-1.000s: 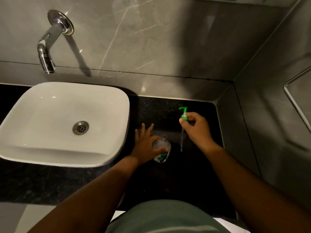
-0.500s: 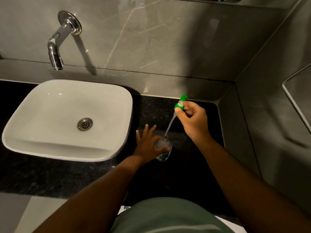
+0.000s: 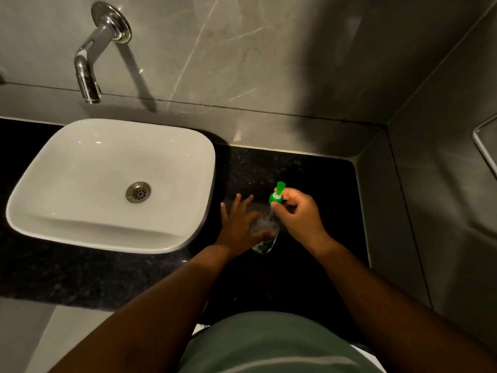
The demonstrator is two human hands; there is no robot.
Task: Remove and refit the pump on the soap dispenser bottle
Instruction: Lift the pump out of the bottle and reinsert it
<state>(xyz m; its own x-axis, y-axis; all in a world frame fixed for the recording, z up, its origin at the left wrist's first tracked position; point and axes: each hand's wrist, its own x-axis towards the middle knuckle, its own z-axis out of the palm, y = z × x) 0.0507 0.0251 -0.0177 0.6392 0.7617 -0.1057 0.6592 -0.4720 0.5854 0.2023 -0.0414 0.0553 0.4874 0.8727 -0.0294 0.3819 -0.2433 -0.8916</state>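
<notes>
On a speckled black granite counter (image 3: 309,168) stands a small clear plastic soap bottle (image 3: 265,239), rounded in the body with a green leaf label low on its front, at about four o'clock from the basin and close to its right edge. The left hand (image 3: 239,224) steadies it — thumb across the front of the bottle, the other fingers spread loosely and pointing toward twelve o'clock, so the grasp is a light one rather than a full wrap. The right hand (image 3: 297,214) pinches the green plastic pump (image 3: 277,195) by its collar between thumb and forefinger, the remaining fingers curled in; the spout points up toward twelve o'clock, with a white band showing between head and collar. The pump sits just above the bottle's mouth, and its thin translucent dip tube (image 3: 271,211) runs down into the neck; whether the collar touches the thread cannot be told. At nine o'clock lies a glossy white ceramic basin (image 3: 80,232) — a soft-cornered square with a round steel drain (image 3: 138,192). A polished chrome tap (image 3: 87,74) juts from the grey veined stone wall (image 3: 242,49) above it.
</notes>
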